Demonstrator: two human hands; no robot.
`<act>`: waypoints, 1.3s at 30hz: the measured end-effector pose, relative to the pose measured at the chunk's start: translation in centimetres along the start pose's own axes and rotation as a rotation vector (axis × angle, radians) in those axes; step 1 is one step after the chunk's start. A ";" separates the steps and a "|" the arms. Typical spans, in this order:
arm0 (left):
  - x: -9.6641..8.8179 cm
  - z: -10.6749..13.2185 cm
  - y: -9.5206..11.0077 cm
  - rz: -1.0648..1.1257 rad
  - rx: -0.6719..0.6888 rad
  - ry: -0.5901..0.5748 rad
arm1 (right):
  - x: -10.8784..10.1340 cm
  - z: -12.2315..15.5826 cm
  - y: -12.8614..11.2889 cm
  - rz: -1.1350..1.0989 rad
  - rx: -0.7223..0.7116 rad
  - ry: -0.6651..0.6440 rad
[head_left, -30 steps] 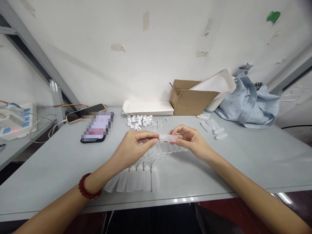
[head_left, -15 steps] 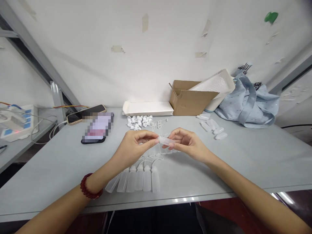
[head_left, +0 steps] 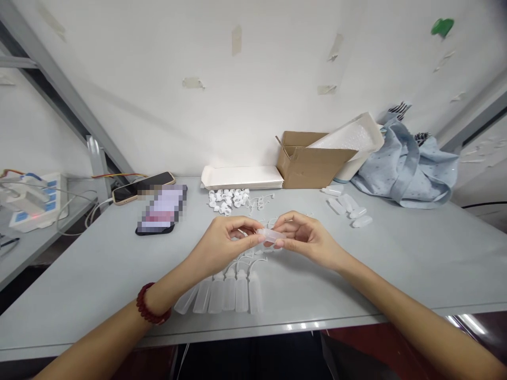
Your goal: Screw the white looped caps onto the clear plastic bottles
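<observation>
Between both hands, above the middle of the table, is a small translucent plastic bottle (head_left: 271, 235), tilted nearly flat. My left hand (head_left: 233, 236) pinches its neck end with thumb and fingers. My right hand (head_left: 303, 235) holds the body at the other end. Below them, a row of similar bottles (head_left: 229, 293) with thin strap-like tails at their tops lies near the front edge. Partly hidden behind my fingers are more translucent pieces. White caps (head_left: 225, 199) lie in a cluster beyond my left hand, beside some thin looped white straps (head_left: 261, 201).
Several loose translucent bottles (head_left: 348, 203) lie at the back right. Along the wall stand a stack of white envelopes (head_left: 241, 177), a cardboard box (head_left: 317, 168) and a light blue cloth bag (head_left: 412, 169). Two phones (head_left: 160, 208) and a power strip (head_left: 41, 203) with cables are on the left.
Both hands keep hold of the bottle, which sits slightly lower in view. My left fingers have shifted a little at its neck end. The whole view has moved slightly.
</observation>
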State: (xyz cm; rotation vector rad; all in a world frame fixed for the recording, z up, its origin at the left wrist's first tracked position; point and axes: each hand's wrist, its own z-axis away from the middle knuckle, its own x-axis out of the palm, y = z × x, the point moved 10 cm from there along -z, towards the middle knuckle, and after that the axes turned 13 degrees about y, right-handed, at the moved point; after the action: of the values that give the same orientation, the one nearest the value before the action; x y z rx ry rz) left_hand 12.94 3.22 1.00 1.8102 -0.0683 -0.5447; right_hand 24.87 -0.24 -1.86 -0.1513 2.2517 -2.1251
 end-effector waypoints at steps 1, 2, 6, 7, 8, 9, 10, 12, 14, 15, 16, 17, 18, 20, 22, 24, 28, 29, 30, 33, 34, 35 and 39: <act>0.1 0.0 0.2 -0.016 0.012 -0.010 | 0.1 0.1 0.0 -0.003 0.003 -0.005; 0.1 0.1 0.3 -0.030 0.020 -0.016 | 0.2 0.1 0.1 -0.005 0.007 -0.010; 0.4 0.3 0.5 -0.043 0.018 -0.049 | 0.5 0.3 0.1 0.006 0.000 -0.031; 0.5 0.4 0.5 -0.038 0.015 -0.060 | 0.6 0.4 0.0 0.011 -0.012 -0.038; 0.6 0.4 0.5 -0.031 0.014 -0.071 | 0.8 0.4 -0.2 0.021 -0.026 -0.045; 0.7 0.5 0.4 -0.022 0.013 -0.080 | 0.9 0.5 -0.3 0.033 -0.042 -0.051; 0.8 0.5 0.4 -0.013 0.013 -0.087 | 1.0 0.6 -0.5 0.046 -0.056 -0.055; 0.8 0.6 0.3 0.000 0.018 -0.086 | 1.2 0.7 -0.7 0.062 -0.082 -0.060; 0.8 0.6 0.2 0.001 0.030 -0.073 | 1.3 0.7 -0.9 0.059 -0.101 -0.063; 0.7 0.5 0.2 -0.004 0.038 -0.060 | 1.3 0.7 -0.9 0.052 -0.105 -0.064; 0.6 0.5 0.2 -0.009 0.042 -0.048 | 1.3 0.7 -0.9 0.046 -0.106 -0.065; 0.6 0.5 0.2 -0.013 0.043 -0.036 | 1.3 0.7 -0.8 0.040 -0.107 -0.064; 0.5 0.5 0.2 -0.014 0.043 -0.026 | 1.3 0.7 -0.8 0.034 -0.105 -0.063; 0.4 0.4 0.2 -0.005 0.039 -0.012 | 1.3 0.6 -0.7 0.023 -0.103 -0.060; 0.4 0.4 0.4 0.016 0.041 -0.003 | 1.3 0.6 -0.8 0.018 -0.106 -0.057; 0.3 0.4 0.5 0.031 0.045 0.008 | 1.2 0.6 -0.9 0.033 -0.117 -0.041; 0.0 0.4 0.6 0.028 0.052 0.040 | 0.7 0.4 -1.5 0.128 -0.192 0.030; 0.0 0.4 0.6 0.027 0.053 0.046 | 0.6 0.4 -1.7 0.143 -0.210 0.040; 0.0 0.4 0.7 0.030 0.055 0.052 | 0.6 0.4 -1.8 0.152 -0.223 0.045; -0.1 0.4 0.8 0.046 0.067 0.067 | 0.3 0.3 -1.8 0.156 -0.225 0.061; -0.1 0.4 0.9 0.053 0.074 0.073 | 0.2 0.3 -1.7 0.154 -0.217 0.067; -0.1 0.4 0.9 0.058 0.083 0.077 | 0.2 0.4 -1.6 0.151 -0.207 0.071; -0.2 0.5 1.1 0.071 0.112 0.084 | 0.2 0.4 -1.3 0.130 -0.168 0.065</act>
State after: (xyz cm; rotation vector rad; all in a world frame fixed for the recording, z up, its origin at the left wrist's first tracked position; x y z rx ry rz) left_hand 12.85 2.49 1.96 1.9300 -0.1069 -0.4215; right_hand 24.75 -0.75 -0.56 0.0590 2.4027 -1.9042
